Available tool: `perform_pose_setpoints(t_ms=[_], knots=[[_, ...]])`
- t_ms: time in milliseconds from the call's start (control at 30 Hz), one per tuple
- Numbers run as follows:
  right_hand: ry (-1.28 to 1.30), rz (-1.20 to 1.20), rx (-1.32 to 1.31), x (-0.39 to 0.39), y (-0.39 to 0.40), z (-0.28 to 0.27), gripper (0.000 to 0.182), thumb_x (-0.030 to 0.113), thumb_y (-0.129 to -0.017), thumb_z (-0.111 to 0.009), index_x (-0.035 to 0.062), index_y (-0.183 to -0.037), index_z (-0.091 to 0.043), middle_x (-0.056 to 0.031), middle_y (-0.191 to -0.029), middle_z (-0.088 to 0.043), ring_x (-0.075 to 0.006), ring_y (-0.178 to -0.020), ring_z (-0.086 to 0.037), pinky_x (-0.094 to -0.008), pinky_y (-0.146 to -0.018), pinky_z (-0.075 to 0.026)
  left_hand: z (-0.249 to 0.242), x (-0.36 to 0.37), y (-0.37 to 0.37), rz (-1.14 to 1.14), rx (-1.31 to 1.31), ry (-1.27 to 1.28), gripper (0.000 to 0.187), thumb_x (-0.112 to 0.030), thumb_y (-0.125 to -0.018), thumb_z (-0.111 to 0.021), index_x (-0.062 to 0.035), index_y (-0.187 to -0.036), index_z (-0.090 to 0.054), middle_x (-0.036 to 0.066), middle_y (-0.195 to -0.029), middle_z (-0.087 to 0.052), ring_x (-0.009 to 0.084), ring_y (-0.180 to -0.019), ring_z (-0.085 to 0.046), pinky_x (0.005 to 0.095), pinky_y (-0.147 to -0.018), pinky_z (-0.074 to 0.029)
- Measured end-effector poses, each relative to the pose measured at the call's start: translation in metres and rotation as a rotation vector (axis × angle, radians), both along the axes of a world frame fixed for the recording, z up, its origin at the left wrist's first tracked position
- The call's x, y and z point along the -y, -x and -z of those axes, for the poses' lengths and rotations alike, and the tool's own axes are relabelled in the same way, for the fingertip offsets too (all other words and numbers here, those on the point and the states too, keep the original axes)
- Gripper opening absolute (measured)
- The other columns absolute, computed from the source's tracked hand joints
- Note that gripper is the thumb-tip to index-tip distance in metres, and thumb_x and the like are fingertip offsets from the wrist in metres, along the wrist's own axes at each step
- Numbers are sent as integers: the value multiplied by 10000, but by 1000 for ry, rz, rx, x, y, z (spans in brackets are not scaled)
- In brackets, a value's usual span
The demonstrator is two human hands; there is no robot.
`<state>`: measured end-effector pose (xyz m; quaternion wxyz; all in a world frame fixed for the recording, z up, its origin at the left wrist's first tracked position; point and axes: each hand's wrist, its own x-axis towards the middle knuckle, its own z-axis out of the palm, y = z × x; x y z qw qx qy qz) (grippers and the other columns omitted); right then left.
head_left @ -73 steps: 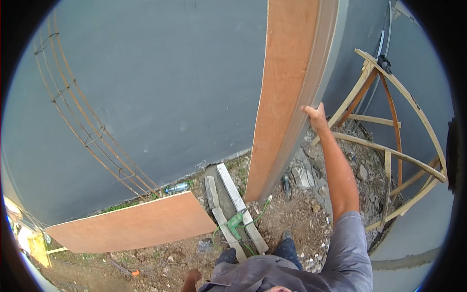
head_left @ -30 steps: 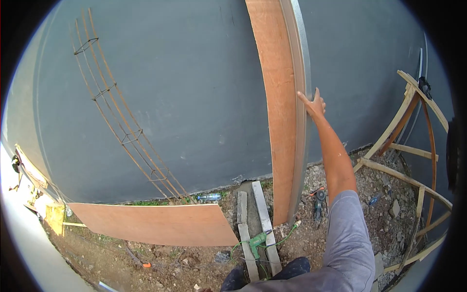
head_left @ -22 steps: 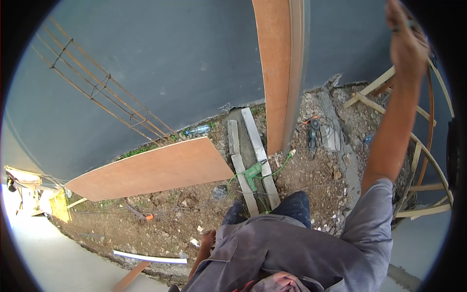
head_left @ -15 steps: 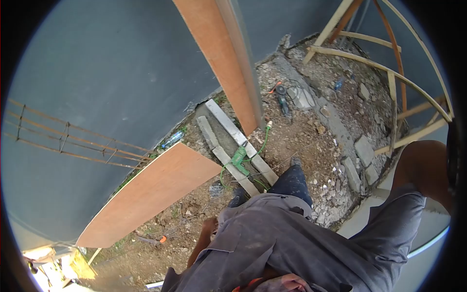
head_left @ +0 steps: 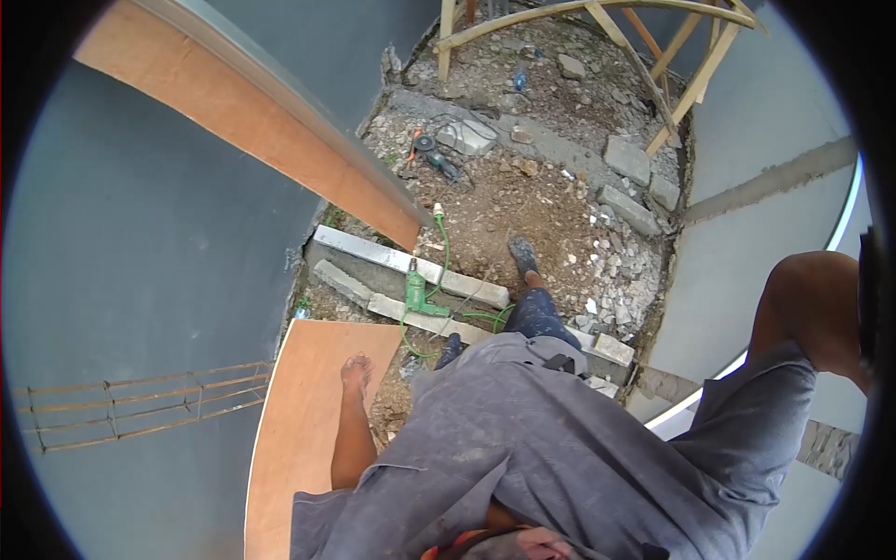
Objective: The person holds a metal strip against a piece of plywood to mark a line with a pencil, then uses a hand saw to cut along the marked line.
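Observation:
My left hand [head_left: 356, 371] hangs at the end of a lowered arm, its fingers slightly apart with nothing in them. It overlaps the curved plywood sheet [head_left: 303, 392] in this view. My right arm [head_left: 807, 299] is raised at the right edge, and its hand is out of frame. Ahead of my feet, a green power drill [head_left: 425, 299] lies across pale concrete strips [head_left: 373, 252], its green cord looping around it. Farther ahead an angle grinder [head_left: 436, 159] rests on the rubble.
A tall plywood panel with a metal edge [head_left: 271, 121] leans at the upper left. A curved timber frame [head_left: 597, 19] stands at the top. Rebar [head_left: 140, 406] juts in from the left by the grey wall [head_left: 140, 233]. Concrete chunks [head_left: 627, 161] and stones litter the ground.
My view has turned rightward, shifting the panel, drill and grinder left in frame. My left arm has swung out from my side, and its hand now shows over the plywood sheet.

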<state>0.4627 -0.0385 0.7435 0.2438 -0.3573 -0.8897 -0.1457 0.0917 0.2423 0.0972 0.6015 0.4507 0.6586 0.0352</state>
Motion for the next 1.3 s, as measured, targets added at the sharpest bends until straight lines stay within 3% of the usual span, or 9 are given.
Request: perform_pose_setpoints(t_ms=[167,400,667,800,867,967,1133,1200,1300], knots=[[-12,132,46,36,24,-1,219,196,-862,-622,71,-1036,-665,-69,-894,-651,-146,-823,-591,-234,-713,-453,77,40,12,493,21,61,177,-173,-880,-468,-74,-894,-614,69,-672,-585,175,-632,-589,342,-519,-475],[-8,319,62,84,60,-2,227,198,-859,-615,78,-1047,-658,-74,-899,-648,-149,-826,-593,-238,-718,-456,90,49,-22,1108,-131,-22,226,-232,-897,-458,-69,-910,-615,70,-702,-596,176,-611,-578,339,-500,-465],[-2,480,120,128,110,-8,236,199,-856,-607,85,-1058,-651,-80,-904,-644,-153,-830,-595,-242,-725,-460,79,-35,-76,512,-57,-5,290,-299,-916,-447,-63,-927,-616,72,-736,-608,178,-587,-566,336,-478,-453],[60,558,121,135,130,-17,241,200,-855,-603,89,-1064,-648,-83,-906,-643,-155,-832,-595,-244,-728,-462,88,24,-61,714,-48,92,247,-264,-913,-470,-50,-968,-578,65,-778,-595,170,-642,-583,319,-507,-464],[87,601,193,135,156,-20,244,201,-854,-600,91,-1067,-646,-85,-907,-642,-156,-833,-596,-245,-729,-463,95,65,-159,835,65,64,236,-249,-914,-463,-40,-931,-569,68,-756,-585,165,-657,-592,307,-531,-476],[-5,645,114,153,154,-17,248,201,-853,-597,94,-1072,-644,-87,-909,-641,-157,-834,-597,-246,-731,-465,31,-29,-98,883,-45,-35,236,-234,-919,-452,-32,-878,-567,67,-718,-572,160,-637,-582,302,-543,-479],[72,620,198,157,166,-23,254,202,-851,-592,99,-1079,-639,-91,-912,-639,-160,-836,-598,-249,-735,-467,33,144,-185,924,236,51,242,-243,-923,-462,-52,-836,-583,30,-657,-545,111,-543,-490,278,-464,-415],[-26,641,89,174,148,-15,257,203,-851,-590,101,-1082,-638,-92,-913,-638,-161,-837,-598,-250,-737,-468,13,42,-90,1005,105,-50,243,-248,-923,-472,-63,-817,-589,9,-628,-530,79,-503,-440,259,-419,-377],[-24,631,91,186,145,-12,261,203,-849,-587,104,-1086,-635,-94,-915,-637,-162,-839,-599,-251,-739,-469,34,75,-75,1019,35,20,220,-238,-907,-493,-54,-846,-597,36,-675,-565,107,-525,-493,269,-429,-414]])
